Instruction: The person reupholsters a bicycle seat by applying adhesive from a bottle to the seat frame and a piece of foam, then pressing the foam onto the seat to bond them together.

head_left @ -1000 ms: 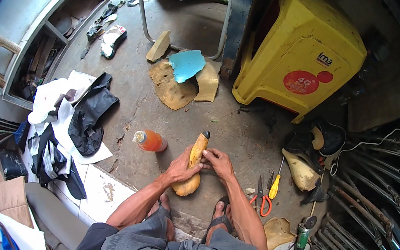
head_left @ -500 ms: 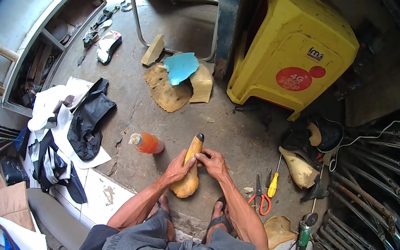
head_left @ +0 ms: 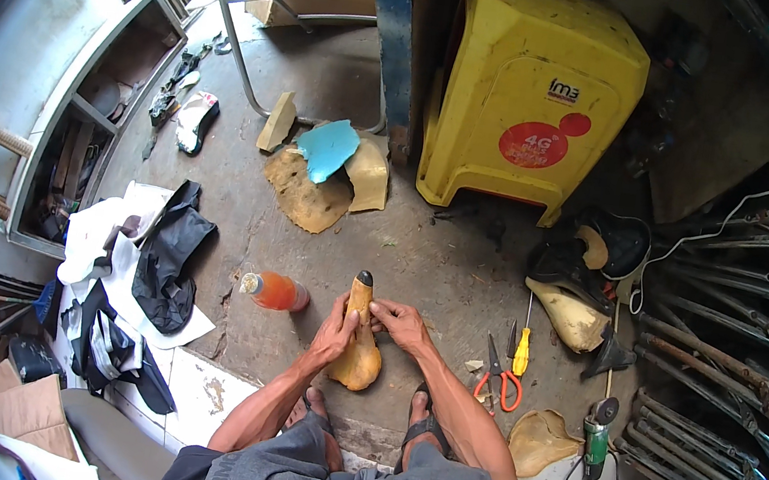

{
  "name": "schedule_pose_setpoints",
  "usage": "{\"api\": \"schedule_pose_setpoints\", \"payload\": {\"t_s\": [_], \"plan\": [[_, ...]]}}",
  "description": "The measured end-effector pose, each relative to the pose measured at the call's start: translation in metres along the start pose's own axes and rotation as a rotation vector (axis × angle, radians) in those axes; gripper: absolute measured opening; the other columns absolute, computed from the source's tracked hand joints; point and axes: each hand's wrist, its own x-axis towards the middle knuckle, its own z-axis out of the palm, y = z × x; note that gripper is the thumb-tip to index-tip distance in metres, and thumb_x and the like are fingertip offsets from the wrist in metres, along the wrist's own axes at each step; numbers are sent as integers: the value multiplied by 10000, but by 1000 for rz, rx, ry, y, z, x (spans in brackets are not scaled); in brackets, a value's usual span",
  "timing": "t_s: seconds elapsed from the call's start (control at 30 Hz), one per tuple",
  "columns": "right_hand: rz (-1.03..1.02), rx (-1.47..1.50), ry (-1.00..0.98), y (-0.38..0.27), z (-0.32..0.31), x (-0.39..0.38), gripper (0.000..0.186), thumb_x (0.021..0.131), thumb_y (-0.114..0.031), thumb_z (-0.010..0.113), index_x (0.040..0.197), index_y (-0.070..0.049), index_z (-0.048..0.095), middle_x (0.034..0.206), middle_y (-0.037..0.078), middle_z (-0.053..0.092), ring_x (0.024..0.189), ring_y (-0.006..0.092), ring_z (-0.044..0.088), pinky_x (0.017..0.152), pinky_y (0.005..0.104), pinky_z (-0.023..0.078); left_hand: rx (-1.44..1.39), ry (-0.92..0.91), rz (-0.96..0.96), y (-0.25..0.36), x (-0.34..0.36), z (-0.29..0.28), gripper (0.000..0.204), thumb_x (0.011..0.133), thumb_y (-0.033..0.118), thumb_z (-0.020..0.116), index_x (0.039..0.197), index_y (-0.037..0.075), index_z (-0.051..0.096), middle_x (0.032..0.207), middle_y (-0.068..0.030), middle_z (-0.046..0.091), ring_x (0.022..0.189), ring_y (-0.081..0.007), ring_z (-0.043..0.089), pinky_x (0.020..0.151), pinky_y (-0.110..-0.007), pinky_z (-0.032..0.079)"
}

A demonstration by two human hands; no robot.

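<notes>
Between my feet stands a tan, club-shaped form (head_left: 356, 369), round and wide at the near end, with a narrow dark tip at the far end. It resembles a shoe last, but its exact kind is unclear. My left hand (head_left: 332, 334) is wrapped round its narrow part from the left, thumb on top. From the right, my right hand (head_left: 401, 326) pinches at the same narrow part, its fingers bent and closed. Whether a small thing sits between those fingers cannot be made out. A bottle of orange-red liquid (head_left: 276, 291) stands just left of my hands.
Orange-handled scissors (head_left: 499, 385) and a yellow-handled screwdriver (head_left: 522, 357) lie to the right, near a green angle grinder (head_left: 595, 442). Yellow stacked stools (head_left: 535, 95) stand far right. Foam scraps (head_left: 311, 197) and a blue piece (head_left: 328, 149) lie ahead; black cloth (head_left: 171, 257) lies left.
The whole view has shifted slightly with my head. Both hands keep their hold on the tan form, whose narrow tip now leans less to the right.
</notes>
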Motion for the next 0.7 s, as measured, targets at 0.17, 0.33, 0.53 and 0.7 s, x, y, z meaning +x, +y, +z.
{"api": "schedule_pose_setpoints", "payload": {"t_s": [0.17,0.33,0.53,0.7], "plan": [[-51,-16,34,0,9,3,314,994,-290,683,1142,-20,749,971,23,731,843,98,651,756,267,538,116,-56,-199,0,-3,3,538,1065,459,428,1405,43,411,1235,-258,603,1185,-380,589,1016,-463,437],[30,-81,34,3,11,2,329,1013,-284,653,1178,-9,730,981,19,728,843,93,641,769,262,531,37,-33,-203,8,-5,-1,545,1067,461,429,1414,42,410,1224,-248,602,1170,-372,593,1008,-459,442],[-148,-281,-8,-1,25,-22,398,1014,-277,633,1327,-31,654,1147,86,702,1088,209,651,955,320,513,-55,215,-49,6,2,-4,575,1074,532,383,1366,40,442,1148,-201,609,1064,-291,612,927,-420,477],[-164,-329,-115,2,34,-25,426,987,-233,651,1378,-67,623,1289,132,636,1212,250,593,1040,343,454,-52,387,-31,-3,7,-1,527,1064,555,407,1040,37,497,838,-130,557,771,-258,536,737,-428,472]]}}
